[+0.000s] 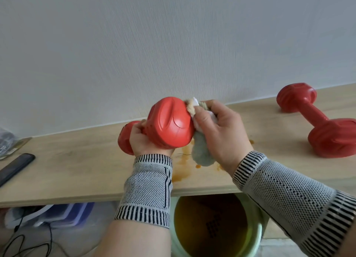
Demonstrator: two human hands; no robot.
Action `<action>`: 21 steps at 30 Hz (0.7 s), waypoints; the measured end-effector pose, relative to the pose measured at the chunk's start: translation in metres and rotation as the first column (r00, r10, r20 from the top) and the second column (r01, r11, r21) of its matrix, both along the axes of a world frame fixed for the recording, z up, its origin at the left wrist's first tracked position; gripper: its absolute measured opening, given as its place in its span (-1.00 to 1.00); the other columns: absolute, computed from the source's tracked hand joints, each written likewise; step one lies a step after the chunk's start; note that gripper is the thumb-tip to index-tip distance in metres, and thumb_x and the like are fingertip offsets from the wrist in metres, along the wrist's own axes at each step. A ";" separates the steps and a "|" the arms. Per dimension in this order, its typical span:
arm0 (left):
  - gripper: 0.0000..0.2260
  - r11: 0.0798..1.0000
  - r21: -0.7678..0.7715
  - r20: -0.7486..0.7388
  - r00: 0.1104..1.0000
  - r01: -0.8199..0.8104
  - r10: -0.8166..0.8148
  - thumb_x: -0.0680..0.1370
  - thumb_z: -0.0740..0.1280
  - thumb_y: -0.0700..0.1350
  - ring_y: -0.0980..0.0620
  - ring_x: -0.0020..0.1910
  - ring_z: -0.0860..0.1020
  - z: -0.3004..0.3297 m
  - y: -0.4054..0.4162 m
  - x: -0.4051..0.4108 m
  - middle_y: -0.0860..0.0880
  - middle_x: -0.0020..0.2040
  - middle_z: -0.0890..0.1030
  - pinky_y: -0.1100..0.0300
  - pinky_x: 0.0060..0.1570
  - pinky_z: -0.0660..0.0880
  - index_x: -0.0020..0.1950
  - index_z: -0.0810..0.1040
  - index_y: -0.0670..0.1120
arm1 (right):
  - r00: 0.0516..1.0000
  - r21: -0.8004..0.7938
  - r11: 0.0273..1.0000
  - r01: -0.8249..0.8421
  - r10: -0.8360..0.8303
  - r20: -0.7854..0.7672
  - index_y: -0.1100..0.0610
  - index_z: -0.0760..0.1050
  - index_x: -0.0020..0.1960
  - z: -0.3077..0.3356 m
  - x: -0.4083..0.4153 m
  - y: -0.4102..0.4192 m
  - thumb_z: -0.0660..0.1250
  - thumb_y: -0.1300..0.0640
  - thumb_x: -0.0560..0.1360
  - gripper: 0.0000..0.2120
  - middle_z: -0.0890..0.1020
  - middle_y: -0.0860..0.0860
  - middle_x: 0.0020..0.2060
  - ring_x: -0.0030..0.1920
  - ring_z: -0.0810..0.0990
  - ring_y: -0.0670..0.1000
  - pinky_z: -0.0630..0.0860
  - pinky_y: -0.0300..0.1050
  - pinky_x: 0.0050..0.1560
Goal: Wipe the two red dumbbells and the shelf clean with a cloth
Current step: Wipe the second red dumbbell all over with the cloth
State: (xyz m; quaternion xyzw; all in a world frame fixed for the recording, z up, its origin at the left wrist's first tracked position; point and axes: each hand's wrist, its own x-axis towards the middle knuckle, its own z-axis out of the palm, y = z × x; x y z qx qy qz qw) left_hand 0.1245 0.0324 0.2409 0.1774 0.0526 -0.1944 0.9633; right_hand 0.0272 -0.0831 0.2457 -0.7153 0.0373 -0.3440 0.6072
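Two red dumbbells (169, 123) (317, 122), pale green-and-cream cloth (201, 150), light wood-grain shelf (77, 166) (orange stains (181, 172) at centre), black-and-white striped cuffs (153, 159).

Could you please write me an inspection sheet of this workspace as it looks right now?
Surface: wooden shelf against a pale wall, with orange stains near its front edge.
Job's things: one dumbbell held above the shelf; a second dumbbell lying on the shelf at the right; cloth against the held dumbbell's end.
Clutter: dark flat object and a clear bag at the shelf's left end.
Grips: left hand holds the dumbbell's handle; right hand holds the cloth.
Cables: black cable on the floor, lower left.
Surroundings: green bucket of yellowish liquid under the shelf; plastic containers beside it.
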 end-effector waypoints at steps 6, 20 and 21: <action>-0.78 0.999 -0.031 0.017 1.000 0.023 -0.022 0.34 0.22 -0.21 0.19 -0.24 0.39 0.009 0.002 -0.011 0.10 -0.40 0.43 0.31 0.23 0.37 -0.52 0.39 -0.08 | 0.979 0.223 0.970 -0.099 0.136 -0.154 0.38 0.45 -0.20 0.010 0.005 -0.004 0.27 0.08 0.52 -0.66 0.43 0.08 -0.42 -0.38 0.39 0.00 0.38 -0.12 -0.32; -0.77 0.937 0.296 -0.130 0.965 -0.183 0.229 0.45 0.25 -0.20 0.05 -0.52 0.42 0.019 -0.014 -0.012 0.03 -0.47 0.40 0.22 -0.34 0.45 -0.40 0.31 -0.06 | 0.973 -0.659 0.722 0.209 -0.082 0.218 0.08 0.64 0.00 0.011 -0.002 0.002 0.31 0.02 0.43 -0.77 0.58 0.03 -0.04 -0.08 0.49 0.08 0.45 -0.11 -0.03; -0.79 0.943 0.287 -0.166 0.961 -0.168 0.222 0.42 0.26 -0.20 0.03 -0.49 0.44 0.019 -0.011 -0.012 0.03 -0.46 0.42 0.23 -0.31 0.47 -0.39 0.32 -0.07 | 0.965 -0.688 0.689 0.228 -0.063 0.256 0.10 0.62 -0.01 0.008 -0.004 0.005 0.33 0.06 0.42 -0.79 0.56 0.08 -0.02 -0.08 0.47 0.11 0.44 -0.09 -0.03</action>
